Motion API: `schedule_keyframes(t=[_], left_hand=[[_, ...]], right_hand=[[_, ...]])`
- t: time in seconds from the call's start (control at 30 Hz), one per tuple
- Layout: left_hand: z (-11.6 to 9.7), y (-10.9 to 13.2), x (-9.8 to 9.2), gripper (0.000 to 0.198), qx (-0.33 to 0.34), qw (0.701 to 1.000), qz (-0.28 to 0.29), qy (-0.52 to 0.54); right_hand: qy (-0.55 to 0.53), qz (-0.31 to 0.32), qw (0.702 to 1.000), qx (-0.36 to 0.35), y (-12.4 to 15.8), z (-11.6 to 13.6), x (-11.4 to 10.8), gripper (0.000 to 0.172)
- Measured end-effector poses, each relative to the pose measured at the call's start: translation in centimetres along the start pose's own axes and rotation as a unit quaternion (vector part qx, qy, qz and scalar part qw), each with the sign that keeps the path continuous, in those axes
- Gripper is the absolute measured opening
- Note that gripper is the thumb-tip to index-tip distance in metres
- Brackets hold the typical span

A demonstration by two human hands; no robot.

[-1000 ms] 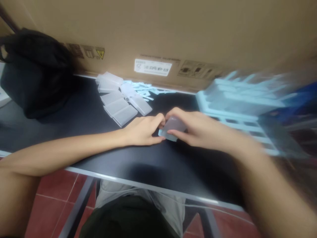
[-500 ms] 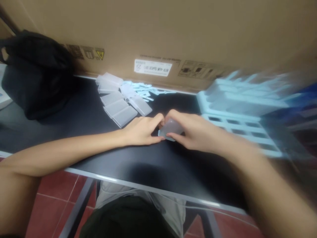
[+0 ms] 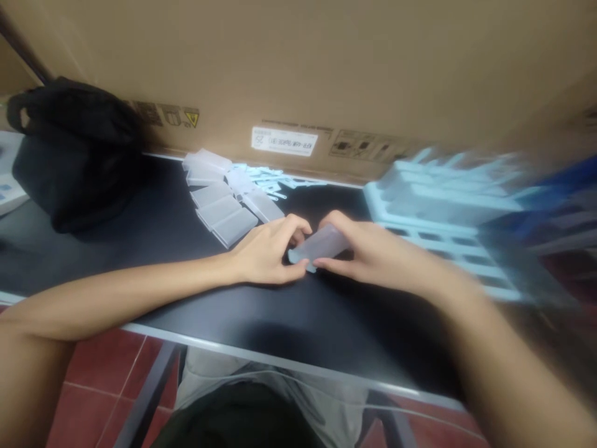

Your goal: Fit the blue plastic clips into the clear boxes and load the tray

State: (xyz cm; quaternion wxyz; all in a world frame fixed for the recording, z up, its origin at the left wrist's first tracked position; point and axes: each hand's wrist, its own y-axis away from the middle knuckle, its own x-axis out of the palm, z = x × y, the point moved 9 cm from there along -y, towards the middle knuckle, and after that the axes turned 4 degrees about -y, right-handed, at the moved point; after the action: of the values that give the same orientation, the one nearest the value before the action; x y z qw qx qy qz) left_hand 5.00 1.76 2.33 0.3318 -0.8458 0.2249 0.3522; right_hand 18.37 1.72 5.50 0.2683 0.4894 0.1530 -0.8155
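Between my hands is a translucent plastic sleeve (image 3: 323, 242), tilted, with a light blue edge at its left lower end. My right hand (image 3: 361, 246) is closed round the sleeve, thumb below and fingers above. My left hand (image 3: 273, 249) pinches at the light blue end, its thumb underneath and its fingers curled behind. Just beyond my left hand lie several flat translucent sleeves (image 3: 227, 214), overlapping in a fan. Behind them is a loose pile of light blue plastic sticks (image 3: 263, 177).
A light blue slotted rack (image 3: 485, 261) stands at the right, blurred, with a light blue block of upright sticks (image 3: 448, 186) behind it. A black bag (image 3: 77, 155) sits at the left. A large cardboard box (image 3: 298, 68) walls off the back of the black table (image 3: 280, 317).
My hands have parted slightly, and more of the sleeve and its light blue end shows between them. The view has shifted a little.
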Motion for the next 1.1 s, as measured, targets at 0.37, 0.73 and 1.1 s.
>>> schedule_keyframes(t=[0.37, 0.73, 1.1], left_hand=[[-1.1, 0.8, -2.1, 0.038, 0.156, 0.972, -0.151, 0.091], [-2.6, 0.5, -1.9, 0.036, 0.208, 0.966, -0.126, 0.093], [-1.1, -0.2, -2.1, 0.030, 0.132, 0.973, -0.145, 0.121]], right_hand=[[0.128, -0.032, 0.991, 0.035, -3.8, -5.1, 0.4, 0.029], [0.236, -0.047, 0.960, 0.141, -12.0, -7.7, -1.7, 0.038], [0.008, -0.196, 0.980, 0.039, -6.4, -3.5, -5.6, 0.025]])
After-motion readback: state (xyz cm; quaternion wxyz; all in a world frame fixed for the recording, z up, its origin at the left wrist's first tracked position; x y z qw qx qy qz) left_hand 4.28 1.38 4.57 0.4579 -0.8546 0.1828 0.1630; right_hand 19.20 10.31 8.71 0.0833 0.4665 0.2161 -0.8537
